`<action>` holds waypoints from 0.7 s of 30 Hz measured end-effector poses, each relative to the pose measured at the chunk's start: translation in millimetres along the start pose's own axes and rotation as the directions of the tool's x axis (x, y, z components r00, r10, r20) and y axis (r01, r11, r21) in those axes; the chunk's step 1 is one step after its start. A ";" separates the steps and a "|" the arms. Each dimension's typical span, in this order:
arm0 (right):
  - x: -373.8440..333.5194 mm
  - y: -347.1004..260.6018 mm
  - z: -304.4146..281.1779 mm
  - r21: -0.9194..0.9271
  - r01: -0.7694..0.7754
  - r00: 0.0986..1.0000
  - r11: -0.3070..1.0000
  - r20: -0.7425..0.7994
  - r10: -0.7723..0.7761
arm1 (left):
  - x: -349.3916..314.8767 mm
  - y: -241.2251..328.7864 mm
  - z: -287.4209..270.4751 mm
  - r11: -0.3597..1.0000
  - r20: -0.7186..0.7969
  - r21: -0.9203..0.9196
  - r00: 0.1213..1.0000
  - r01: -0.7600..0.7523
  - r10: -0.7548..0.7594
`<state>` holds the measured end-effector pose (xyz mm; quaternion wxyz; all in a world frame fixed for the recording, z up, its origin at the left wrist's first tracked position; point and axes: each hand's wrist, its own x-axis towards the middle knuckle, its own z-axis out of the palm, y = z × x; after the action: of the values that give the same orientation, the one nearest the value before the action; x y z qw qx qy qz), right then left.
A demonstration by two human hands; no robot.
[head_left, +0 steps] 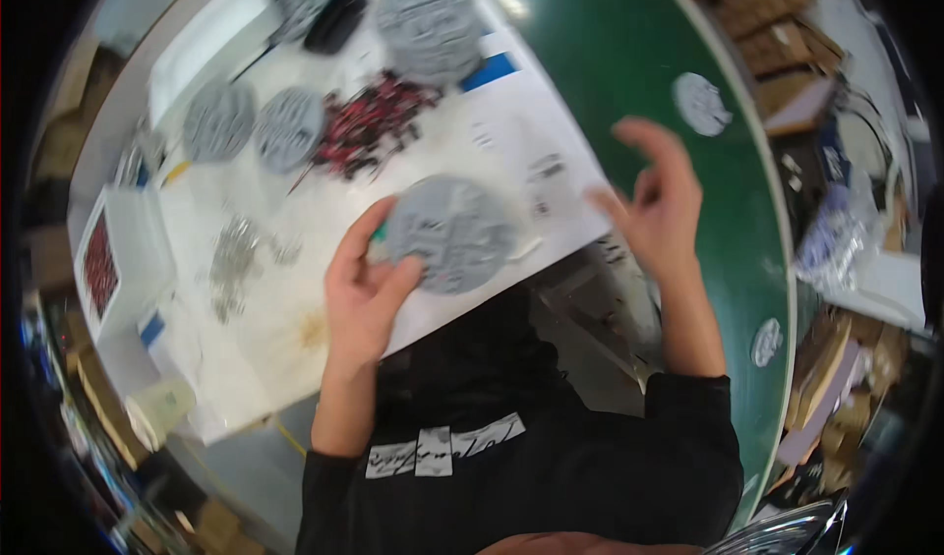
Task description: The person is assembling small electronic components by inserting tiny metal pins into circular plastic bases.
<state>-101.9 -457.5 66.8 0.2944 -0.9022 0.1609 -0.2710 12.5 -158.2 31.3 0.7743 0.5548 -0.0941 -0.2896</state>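
Observation:
My left hand [366,285] grips a round grey plastic disc [454,235] by its left edge, with the thumb on top. The disc has a raised or recessed pattern on its face, too blurred to read. A bit of green shows beside my left fingers. Off to the right, my right hand [654,201] hangs over the edge between the white table and the green surface, smeared a little by motion. Its index finger and thumb are apart, and nothing shows between them. Beyond the held disc lies a heap of red and black small wired parts [379,122].
More grey discs [218,122] lie at the back left, with a stack of larger ones [431,29] at the back. Small clear or metal pieces [236,260] are scattered left. A white bin [123,260] holds red parts. The green surface [580,24] carries a few grey discs.

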 end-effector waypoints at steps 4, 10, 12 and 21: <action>33.8 119.9 -61.0 -0.473 -0.536 0.833 0.699 -0.433 0.345 | -19.1 -1.9 -23.8 0.998 -0.014 -0.063 1.000 -0.028 0.028; 33.9 188.9 -76.3 -0.308 -0.615 0.786 0.726 -0.320 0.529 | -29.9 -14.7 -37.9 1.000 -0.012 0.004 1.000 0.023 -0.023; 45.0 182.4 -65.3 -0.226 -0.591 0.794 0.774 -0.335 0.508 | -35.1 -12.9 -39.3 1.000 -0.008 0.015 1.000 0.006 -0.006; 35.8 72.4 -40.5 -0.502 0.237 0.833 0.832 -0.336 -0.439 | -51.0 -6.9 -37.4 0.999 -0.081 0.040 0.996 -0.027 0.030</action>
<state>-106.3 -547.6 63.6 -0.0152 -0.8743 0.1131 -0.4718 -13.9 -101.4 20.2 0.7705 0.5798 -0.0758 -0.2538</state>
